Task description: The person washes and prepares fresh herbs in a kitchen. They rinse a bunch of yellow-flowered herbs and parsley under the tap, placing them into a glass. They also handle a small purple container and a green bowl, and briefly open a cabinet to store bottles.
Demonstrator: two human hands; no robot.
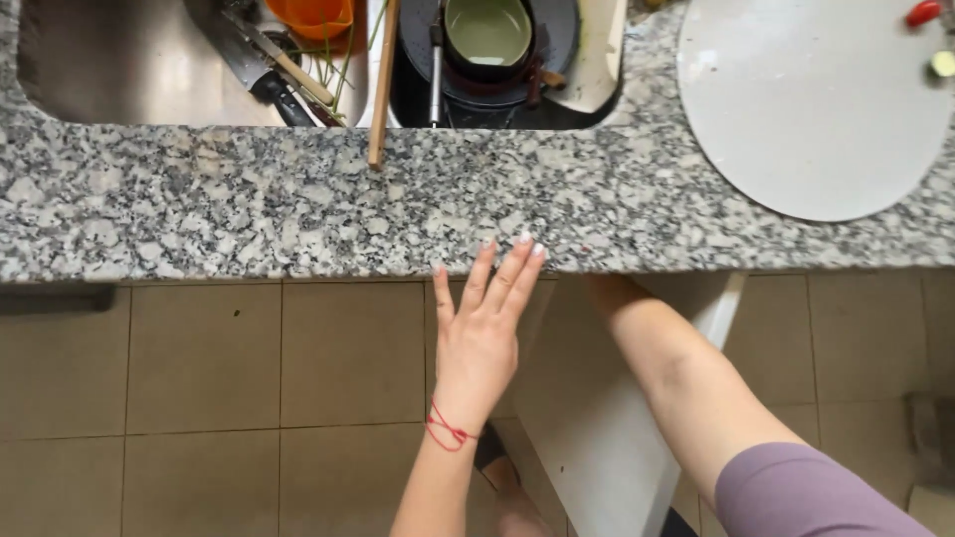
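My left hand (pixel 482 333) is flat, fingers together and stretched out, its fingertips touching the front edge of the speckled granite counter (pixel 298 214). A red string circles that wrist. It holds nothing. My right forearm (pixel 676 378) reaches forward under the counter edge, beside an open white cabinet door (pixel 597 438). The right hand itself is hidden beneath the counter.
A steel double sink (pixel 119 80) sits at the top, with knives (pixel 269 70), an orange bowl (pixel 313 15), a dark pan holding a green bowl (pixel 487 35) and a wooden stick (pixel 381 89). A round white board (pixel 806 109) lies at the right. Beige floor tiles (pixel 199 398) are below.
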